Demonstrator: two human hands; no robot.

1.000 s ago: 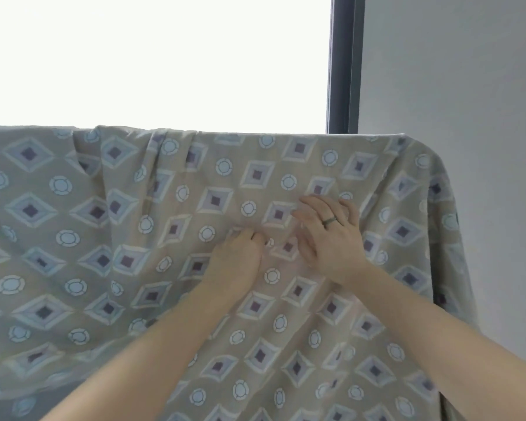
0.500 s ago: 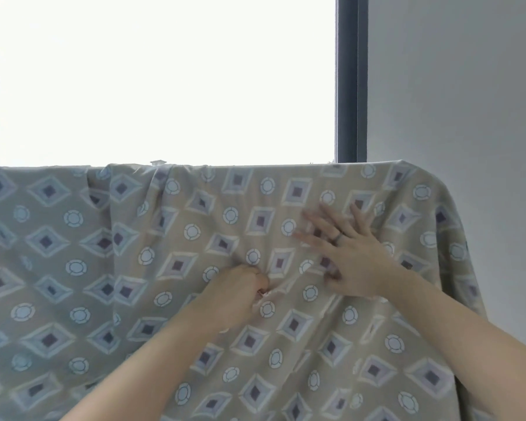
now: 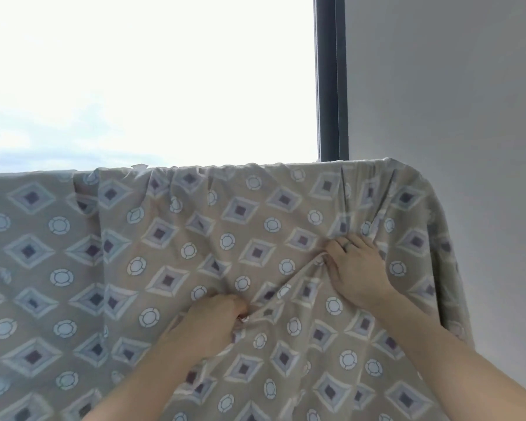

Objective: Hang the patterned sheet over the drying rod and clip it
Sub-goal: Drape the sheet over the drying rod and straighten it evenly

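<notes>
**Sheet draped over a hidden rod**

The rod itself cannot be seen, because the sheet (image 3: 255, 220) covers all of it. Its line shows only as the straight top fold of the cloth, which runs from the left edge of the frame to the upper right. There the cloth rounds a corner and falls down the right side. The tan cloth, printed with diamonds and circles, gathers in small pleats along the fold. A small pale piece (image 3: 140, 166) sits on the fold left of centre, too small to identify.

You've got a soft matt woven cloth sheet (image 3: 170, 268), creased; wall (image 3: 453, 101) smooth matt paint; window frame (image 3: 331, 77) dark, dull finish.
</notes>
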